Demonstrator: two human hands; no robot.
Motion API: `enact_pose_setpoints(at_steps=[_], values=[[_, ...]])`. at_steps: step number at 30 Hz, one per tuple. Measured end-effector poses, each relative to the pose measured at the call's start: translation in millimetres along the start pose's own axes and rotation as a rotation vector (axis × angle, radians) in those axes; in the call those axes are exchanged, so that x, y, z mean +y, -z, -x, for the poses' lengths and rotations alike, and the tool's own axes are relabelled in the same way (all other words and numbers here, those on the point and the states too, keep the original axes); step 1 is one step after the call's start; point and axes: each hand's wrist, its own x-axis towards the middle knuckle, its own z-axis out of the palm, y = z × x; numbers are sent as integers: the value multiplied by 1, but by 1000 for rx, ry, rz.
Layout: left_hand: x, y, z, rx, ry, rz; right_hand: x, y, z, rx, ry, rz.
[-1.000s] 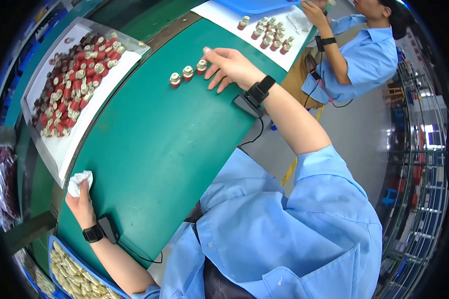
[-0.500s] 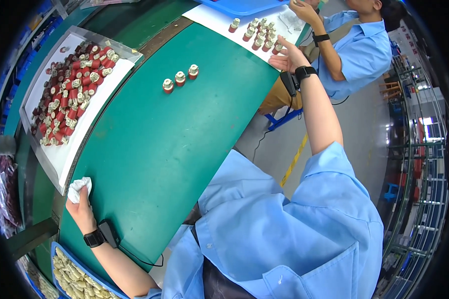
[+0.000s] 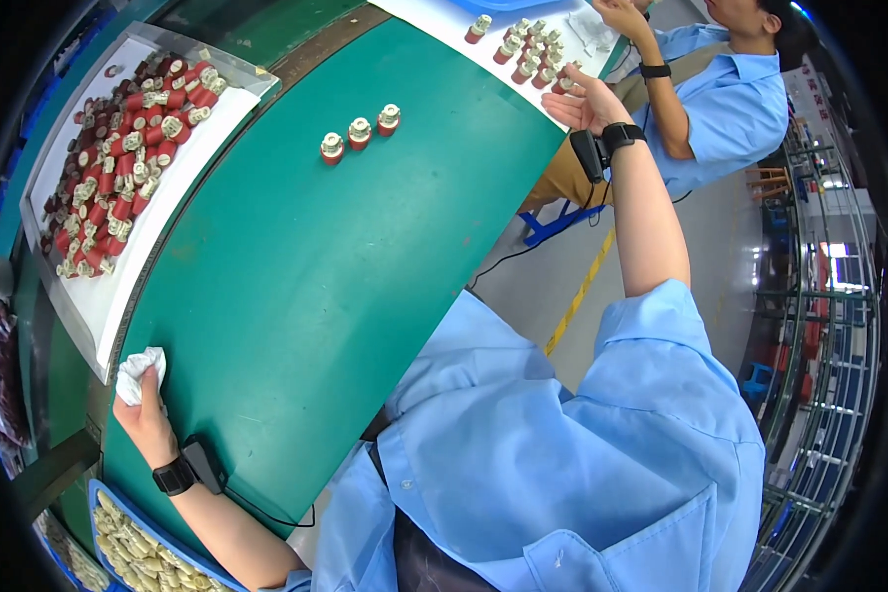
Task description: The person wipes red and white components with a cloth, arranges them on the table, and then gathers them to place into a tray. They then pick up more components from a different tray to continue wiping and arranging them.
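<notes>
My left hand (image 3: 149, 430) is closed round a crumpled white cloth (image 3: 141, 379) at the near left of the green table. Stretched out to the far right, my right hand (image 3: 590, 105) is open, palm partly up and fingers apart. It is beside a group of small red parts with whitish tops (image 3: 530, 55) standing upright on a white sheet (image 3: 434, 22); I see nothing held in it. Three similar red-and-white parts (image 3: 359, 134) stand in a row on the green table (image 3: 296, 266) between my hands.
A white-lined tray (image 3: 99, 321) heaped with red-and-white parts lies at the left. Below my left forearm is a blue bin (image 3: 96, 503) of pale yellowish pieces. Part of a blue tray (image 3: 493, 5) shows at the top. A co-worker in a blue shirt (image 3: 730, 123) sits at the far right.
The view has shifted slightly. My right hand stays beside the group of parts, its fingers a little more relaxed. The left hand keeps hold of the cloth.
</notes>
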Motion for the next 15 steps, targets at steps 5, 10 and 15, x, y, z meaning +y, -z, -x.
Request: enact_pose_setpoints(at_steps=[5, 10, 15], values=[[-2, -5, 2, -42, -115, 28, 1, -5, -4, 3, 38, 17], [-2, -8, 3, -123, -167, 54, 1, -3, 0, -42, 48, 25], [1, -9, 1, -89, -163, 30, -13, -16, 10, 28, -59, -2]])
